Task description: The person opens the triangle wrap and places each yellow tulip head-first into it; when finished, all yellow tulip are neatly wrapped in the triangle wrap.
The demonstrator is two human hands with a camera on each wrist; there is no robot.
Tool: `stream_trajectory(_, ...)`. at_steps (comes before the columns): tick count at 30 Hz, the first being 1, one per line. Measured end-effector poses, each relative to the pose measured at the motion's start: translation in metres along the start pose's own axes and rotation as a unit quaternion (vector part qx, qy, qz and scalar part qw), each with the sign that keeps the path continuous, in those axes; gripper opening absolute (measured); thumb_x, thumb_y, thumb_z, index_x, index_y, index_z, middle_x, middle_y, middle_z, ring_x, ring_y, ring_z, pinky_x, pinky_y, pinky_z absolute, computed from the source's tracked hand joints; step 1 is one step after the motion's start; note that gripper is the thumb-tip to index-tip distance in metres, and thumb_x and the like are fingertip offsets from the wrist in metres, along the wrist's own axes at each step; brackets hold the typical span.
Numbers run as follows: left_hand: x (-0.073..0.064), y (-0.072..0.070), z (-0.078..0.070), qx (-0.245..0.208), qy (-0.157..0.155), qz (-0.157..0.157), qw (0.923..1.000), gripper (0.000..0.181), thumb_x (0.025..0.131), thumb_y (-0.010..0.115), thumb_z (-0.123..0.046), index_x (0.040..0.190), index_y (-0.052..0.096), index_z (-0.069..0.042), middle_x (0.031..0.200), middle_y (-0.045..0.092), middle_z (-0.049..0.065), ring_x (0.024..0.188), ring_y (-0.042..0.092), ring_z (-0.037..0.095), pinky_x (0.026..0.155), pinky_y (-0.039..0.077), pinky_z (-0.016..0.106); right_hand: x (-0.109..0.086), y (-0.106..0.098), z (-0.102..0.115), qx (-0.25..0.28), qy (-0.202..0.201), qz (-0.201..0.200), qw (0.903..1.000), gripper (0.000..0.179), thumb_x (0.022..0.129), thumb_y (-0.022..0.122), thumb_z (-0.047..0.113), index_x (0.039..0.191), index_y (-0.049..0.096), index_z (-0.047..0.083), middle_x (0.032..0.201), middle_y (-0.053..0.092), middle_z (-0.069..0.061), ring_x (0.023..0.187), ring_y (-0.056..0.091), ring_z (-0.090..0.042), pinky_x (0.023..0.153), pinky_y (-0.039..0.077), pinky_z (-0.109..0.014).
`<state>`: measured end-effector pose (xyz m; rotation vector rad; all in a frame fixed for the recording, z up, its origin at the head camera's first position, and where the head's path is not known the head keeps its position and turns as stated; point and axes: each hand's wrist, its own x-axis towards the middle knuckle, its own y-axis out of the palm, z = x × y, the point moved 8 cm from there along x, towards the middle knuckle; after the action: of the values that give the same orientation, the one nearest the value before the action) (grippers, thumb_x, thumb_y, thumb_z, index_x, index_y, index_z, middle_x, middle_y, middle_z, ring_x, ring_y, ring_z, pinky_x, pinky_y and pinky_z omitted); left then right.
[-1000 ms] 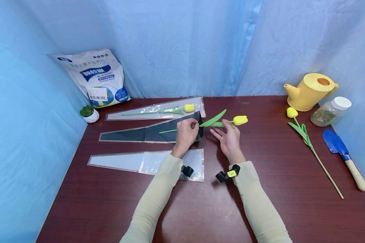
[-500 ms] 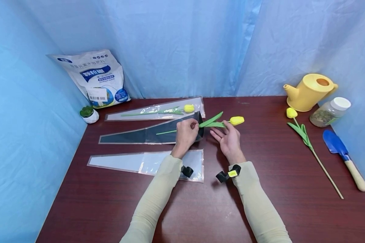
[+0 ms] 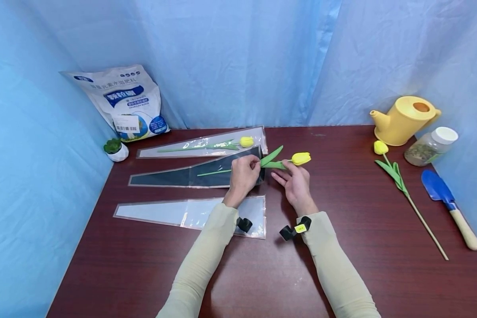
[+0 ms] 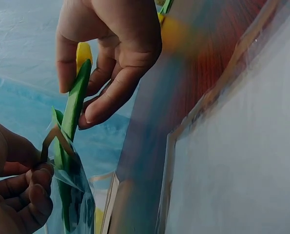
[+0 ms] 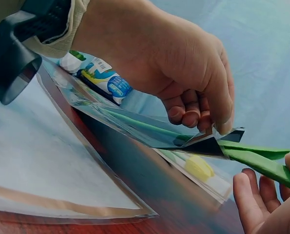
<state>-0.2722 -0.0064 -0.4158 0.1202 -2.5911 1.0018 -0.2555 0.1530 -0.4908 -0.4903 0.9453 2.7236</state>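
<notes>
My left hand (image 3: pixel 241 179) pinches the lip of a black-backed, clear-fronted flower sleeve (image 3: pixel 163 177) at its wide right end. A yellow artificial tulip (image 3: pixel 301 159) lies partly inside, its stem showing through the clear film. Its bloom and part of the green leaves (image 5: pixel 261 163) stick out of the mouth to the right. My right hand (image 3: pixel 297 187) holds this tulip between thumb and fingers just below the bloom. In the left wrist view, the leaves pass down into the film beside the pinching fingers of the left hand (image 4: pixel 20 180).
Behind lies a white-backed sleeve (image 3: pixel 147 153) with a tulip inside; another white sleeve (image 3: pixel 155 210) lies in front. A fertilizer bag (image 3: pixel 129 104) and small potted succulent (image 3: pixel 117 151) stand back left. At right are a second tulip (image 3: pixel 399 179), watering can (image 3: pixel 405 119), jar (image 3: pixel 429 148) and trowel (image 3: pixel 441 187).
My right hand has shifted slightly left with the tulip. The stem reaches farther down the black sleeve and the bloom sits closer to its mouth. My left hand stays at the lip.
</notes>
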Motion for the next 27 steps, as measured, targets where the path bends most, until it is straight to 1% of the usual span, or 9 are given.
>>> stream_trajectory(5,0.000,-0.001,0.000,-0.002,-0.001,-0.003,1.0000,0.010,0.090,0.068,-0.004,0.090,0.078,-0.003,0.071,0.072,0.008,0.060,0.060,0.016,0.058,0.046,0.022,0.002,-0.003,0.001,0.020,0.001,0.001,0.9998,0.010,0.102,0.054,0.011,0.095,0.061,0.011,0.084,0.074,0.002,0.080,0.076,-0.014,0.077,0.062,-0.032)
stream_trajectory(11,0.001,-0.002,0.001,-0.004,-0.003,-0.011,0.9999,0.013,0.090,0.067,-0.003,0.097,0.077,-0.003,0.071,0.071,0.009,0.058,0.059,0.016,0.057,0.046,0.023,0.001,-0.003,0.002,0.021,0.000,0.006,0.9998,0.004,0.098,0.061,0.010,0.099,0.063,0.007,0.085,0.076,0.000,0.080,0.077,-0.015,0.075,0.063,-0.032)
stream_trajectory(15,0.001,-0.003,-0.001,-0.009,0.006,-0.014,0.9998,0.012,0.090,0.067,-0.003,0.096,0.078,-0.002,0.073,0.072,0.010,0.060,0.062,0.017,0.057,0.048,0.024,0.000,-0.001,-0.001,0.020,0.003,0.008,0.9998,0.006,0.096,0.065,0.009,0.101,0.063,0.006,0.087,0.076,-0.001,0.079,0.077,-0.014,0.074,0.063,-0.031)
stream_trajectory(23,-0.001,-0.003,-0.006,-0.016,0.026,-0.015,0.9994,0.012,0.092,0.067,-0.004,0.095,0.078,-0.002,0.074,0.073,0.010,0.060,0.063,0.018,0.057,0.048,0.022,-0.001,0.005,-0.006,-0.011,0.005,0.009,0.9999,0.007,0.098,0.060,0.008,0.105,0.060,0.008,0.083,0.075,0.004,0.078,0.076,-0.010,0.072,0.062,-0.027)
stream_trajectory(27,-0.002,-0.002,-0.008,-0.022,0.037,-0.016,0.9989,0.011,0.091,0.068,-0.004,0.095,0.078,-0.002,0.074,0.073,0.011,0.060,0.063,0.018,0.055,0.048,0.021,-0.001,0.005,-0.009,-0.015,0.009,0.010,0.9998,0.006,0.097,0.061,0.007,0.103,0.062,0.008,0.084,0.074,0.004,0.078,0.074,-0.009,0.072,0.061,-0.025)
